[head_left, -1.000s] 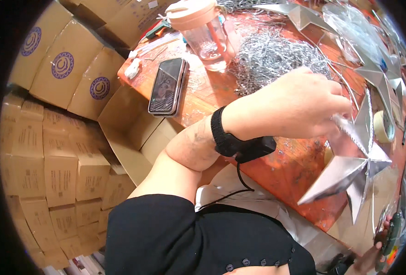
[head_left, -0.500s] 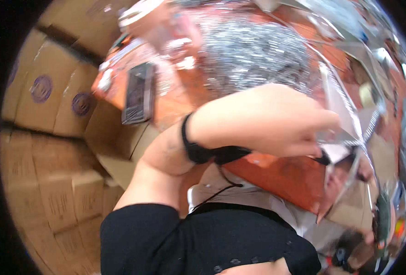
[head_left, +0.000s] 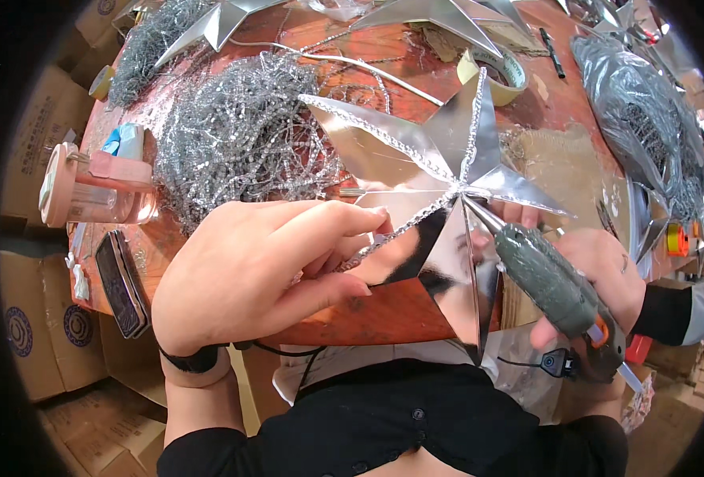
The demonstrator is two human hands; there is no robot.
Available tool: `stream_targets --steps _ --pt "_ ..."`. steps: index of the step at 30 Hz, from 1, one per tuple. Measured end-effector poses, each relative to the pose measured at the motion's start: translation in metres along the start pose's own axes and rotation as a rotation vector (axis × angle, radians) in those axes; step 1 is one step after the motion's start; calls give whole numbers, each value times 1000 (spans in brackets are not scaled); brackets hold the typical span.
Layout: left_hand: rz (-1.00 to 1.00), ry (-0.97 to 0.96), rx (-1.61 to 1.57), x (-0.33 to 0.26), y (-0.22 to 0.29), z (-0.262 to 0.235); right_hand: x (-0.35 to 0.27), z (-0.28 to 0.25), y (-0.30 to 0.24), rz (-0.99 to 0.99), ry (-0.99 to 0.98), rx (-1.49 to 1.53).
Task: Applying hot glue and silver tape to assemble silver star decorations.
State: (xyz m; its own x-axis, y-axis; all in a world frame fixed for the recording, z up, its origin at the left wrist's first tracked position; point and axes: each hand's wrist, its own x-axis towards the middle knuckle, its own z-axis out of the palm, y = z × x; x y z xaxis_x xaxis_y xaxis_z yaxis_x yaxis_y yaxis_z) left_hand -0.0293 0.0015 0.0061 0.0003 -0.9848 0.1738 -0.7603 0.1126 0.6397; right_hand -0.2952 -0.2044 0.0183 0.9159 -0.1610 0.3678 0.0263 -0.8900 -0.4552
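A mirror-silver star [head_left: 404, 171] with several folded points stands tilted over the table in front of me. Silver braided trim [head_left: 416, 219] runs along some of its ridges and meets at the centre. My left hand [head_left: 264, 262] pinches the trim at the star's lower left point. My right hand [head_left: 598, 262] is on a dark green glue gun [head_left: 547, 278], largely behind it. The gun's nozzle reaches the star's centre; whether it touches is hard to tell. Fingertips show behind the star, next to the gun.
Tangled silver tinsel [head_left: 237, 131] lies left of the star. Nearby are a pink-lidded clear cup [head_left: 101, 191] and a phone [head_left: 121, 282]. Behind are tape [head_left: 507, 79], a black pen [head_left: 552, 54] and more stars [head_left: 431, 24]. A plastic bag [head_left: 642, 119] lies right. Cartons [head_left: 46, 334] stand left.
My view has swung right. My left hand, which was stretched across to the right, is now left of the star's centre. The star and glue gun now appear in the middle, sharp instead of blurred.
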Motion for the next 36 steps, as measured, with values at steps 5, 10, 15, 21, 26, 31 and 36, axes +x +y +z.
stream_targets --steps 5,10,15,21,26,31,36 --pt "5 -5 8 -1 0 1 11 8 -12 66 41 -71" --pt "16 -7 -1 -1 -1 1 9 3 -15 121 13 -69" --pt "16 -14 -21 -1 -2 1 3 2 -16 166 31 -94" --pt "15 -25 -23 -1 -3 2 -9 7 -15 176 69 -82" --pt "8 -49 -33 0 -2 0 -17 11 -15 154 157 27" --pt "-18 -54 -25 -2 -3 1 -11 15 -12 33 204 -4" --pt "-44 -50 -31 -1 -2 3 -20 11 -9 37 155 -43"
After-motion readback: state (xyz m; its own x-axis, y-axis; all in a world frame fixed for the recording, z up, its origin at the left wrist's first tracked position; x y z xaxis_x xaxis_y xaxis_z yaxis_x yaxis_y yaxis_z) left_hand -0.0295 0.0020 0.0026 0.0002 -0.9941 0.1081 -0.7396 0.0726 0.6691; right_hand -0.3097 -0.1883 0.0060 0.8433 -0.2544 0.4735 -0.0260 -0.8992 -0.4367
